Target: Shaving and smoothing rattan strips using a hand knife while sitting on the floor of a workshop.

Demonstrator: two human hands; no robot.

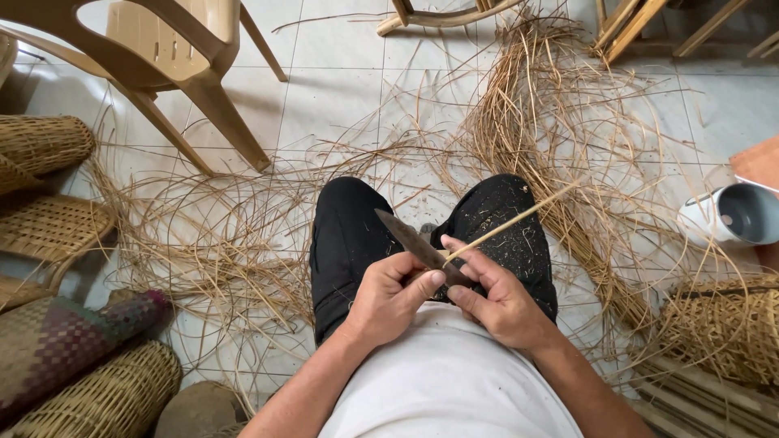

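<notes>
My left hand [389,296] grips the handle of a dark, worn knife [410,239] whose blade points up and to the left over my lap. My right hand [495,296] pinches a thin pale cane strip [519,215] that runs up to the right, its near end meeting the knife blade between my two hands. Both hands sit close together above my knees in black trousers [349,235].
Loose cane strips [560,122] lie heaped across the tiled floor ahead and to both sides. A tan plastic chair [174,57] stands at the upper left. Woven baskets [49,146] sit at the left, another basket [722,324] and a white cup [730,215] at the right.
</notes>
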